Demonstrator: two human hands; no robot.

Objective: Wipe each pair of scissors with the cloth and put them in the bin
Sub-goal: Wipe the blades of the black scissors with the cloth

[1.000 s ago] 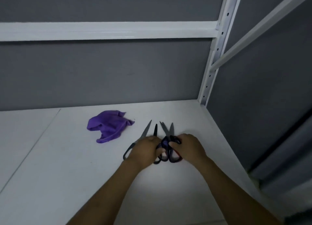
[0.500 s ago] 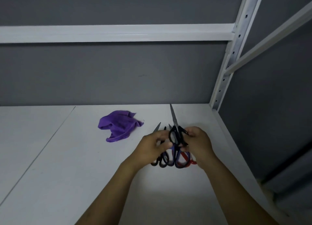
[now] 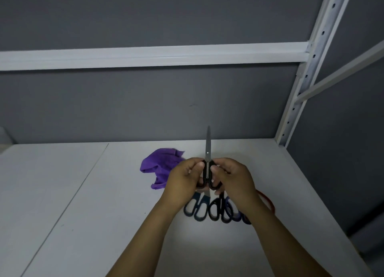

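A pair of black-handled scissors (image 3: 208, 150) is lifted above the white shelf, blades shut and pointing up and away. My left hand (image 3: 182, 179) grips its left handle loop and my right hand (image 3: 232, 178) grips the right one. Under my hands several more scissors (image 3: 209, 211) lie on the shelf, their dark blue and black handles toward me; a red handle (image 3: 268, 201) shows past my right wrist. A crumpled purple cloth (image 3: 161, 162) lies just left of my left hand. No bin is in view.
The white shelf board (image 3: 83, 214) has a seam running down its left part. A grey back wall carries a white crossbeam (image 3: 145, 55). A perforated white upright (image 3: 305, 75) stands at the back right corner, with a grey side wall beyond.
One pair of scissors has come up off the pile and turned blades-up between both hands. The view has shifted, so cloth and pile sit further right in the frame.
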